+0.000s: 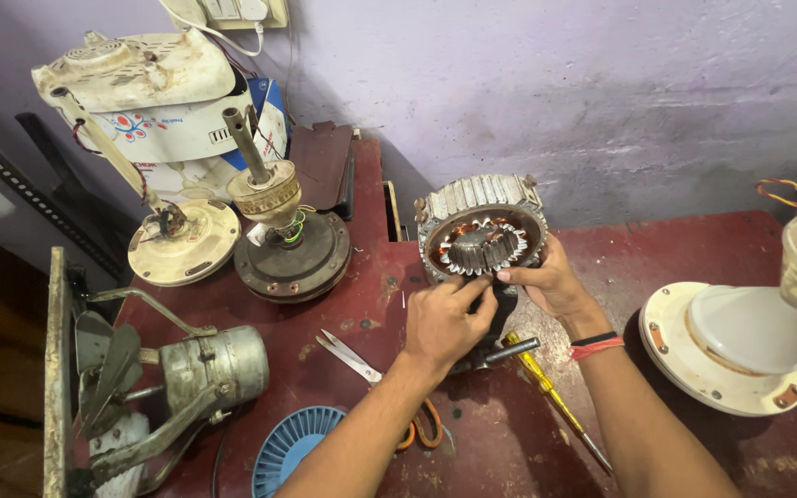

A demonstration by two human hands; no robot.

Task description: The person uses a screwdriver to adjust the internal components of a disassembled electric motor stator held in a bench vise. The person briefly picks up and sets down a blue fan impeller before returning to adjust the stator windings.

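Grip-wise, I have both hands, left (pixel 443 321) and right (pixel 551 281), closed on the motor stator (pixel 481 231); heavy, rigid, best held by its iron rim, sparing copper windings.

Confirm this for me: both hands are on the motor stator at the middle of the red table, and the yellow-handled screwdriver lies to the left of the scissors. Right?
Not quite. Both the left hand and right hand are on the motor stator on the red table, but the yellow-handled screwdriver lies to the right of the scissors, under the right forearm. The head view shows it.
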